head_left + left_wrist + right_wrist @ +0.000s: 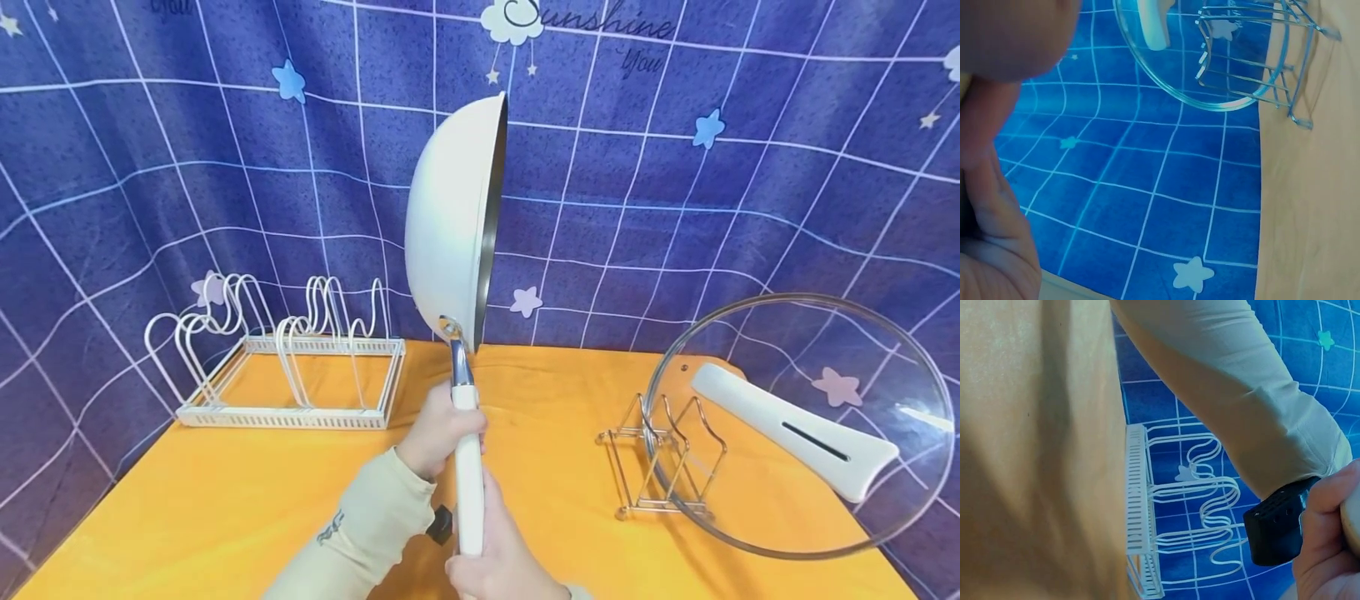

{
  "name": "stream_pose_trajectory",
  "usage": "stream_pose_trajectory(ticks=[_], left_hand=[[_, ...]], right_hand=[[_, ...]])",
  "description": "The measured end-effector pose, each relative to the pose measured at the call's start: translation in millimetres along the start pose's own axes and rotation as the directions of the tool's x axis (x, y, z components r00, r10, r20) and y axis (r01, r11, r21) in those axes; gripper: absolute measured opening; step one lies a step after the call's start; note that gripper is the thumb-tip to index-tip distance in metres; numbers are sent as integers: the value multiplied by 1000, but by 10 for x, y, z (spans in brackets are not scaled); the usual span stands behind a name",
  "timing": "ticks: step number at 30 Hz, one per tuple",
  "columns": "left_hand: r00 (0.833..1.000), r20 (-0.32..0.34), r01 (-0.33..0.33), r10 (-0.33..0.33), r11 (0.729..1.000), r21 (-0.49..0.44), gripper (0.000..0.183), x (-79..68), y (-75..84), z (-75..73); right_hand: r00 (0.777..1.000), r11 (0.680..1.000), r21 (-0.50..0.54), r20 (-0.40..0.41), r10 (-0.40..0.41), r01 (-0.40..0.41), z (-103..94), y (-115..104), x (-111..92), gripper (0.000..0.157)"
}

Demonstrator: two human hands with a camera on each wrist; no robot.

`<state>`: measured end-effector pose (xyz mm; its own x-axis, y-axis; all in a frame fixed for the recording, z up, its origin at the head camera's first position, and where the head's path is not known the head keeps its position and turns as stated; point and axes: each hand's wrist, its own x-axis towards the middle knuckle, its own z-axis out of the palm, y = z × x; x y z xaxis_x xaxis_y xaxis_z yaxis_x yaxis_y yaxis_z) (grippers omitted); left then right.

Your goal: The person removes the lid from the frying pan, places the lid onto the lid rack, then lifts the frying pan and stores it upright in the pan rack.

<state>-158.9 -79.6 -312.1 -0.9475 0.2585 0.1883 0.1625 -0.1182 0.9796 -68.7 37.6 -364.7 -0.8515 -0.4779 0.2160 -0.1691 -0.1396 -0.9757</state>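
A deep white wok-shaped pan [453,225] with a dark inner side stands on edge in the air in the head view. Its long white handle [470,483] points down towards me, joined to the pan by a shiny metal neck. My left hand [438,429] grips the handle's upper part, just below the neck. Lower down, my right hand [504,546] holds the handle near its end, with the thumb across the front. The wrist views show fingers close up, and the pan's body is outside them.
A white wire rack [285,417] stands at the left on the orange table [540,433]. To the right, a small metal wire rack [663,505] holds a glass lid [750,546] with a white handle [795,433]. A blue patterned cloth [600,233] hangs behind.
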Motion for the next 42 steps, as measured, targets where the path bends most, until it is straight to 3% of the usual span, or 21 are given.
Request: stream_pose_trajectory(ticks=[7,13,22,35,42], left_hand=[[1000,-30,2,-1,998,58,26,13,-20,3],[998,-70,-3,8,997,76,28,17,-6,10],[994,-107,15,-5,996,93,26,-11,4,0],[993,-114,43,-31,994,97,27,-20,24,-32],[988,-146,61,-41,990,131,27,-16,61,-91]], right_hand=[[1000,1000,6,5,-15,15,-37,62,2,87],[998,993,113,47,-31,26,-55,84,9,89],[996,981,192,91,-17,0,-48,94,14,89],[996,989,146,87,-15,2,-18,68,43,91],[997,979,202,81,-8,-9,44,100,107,92]])
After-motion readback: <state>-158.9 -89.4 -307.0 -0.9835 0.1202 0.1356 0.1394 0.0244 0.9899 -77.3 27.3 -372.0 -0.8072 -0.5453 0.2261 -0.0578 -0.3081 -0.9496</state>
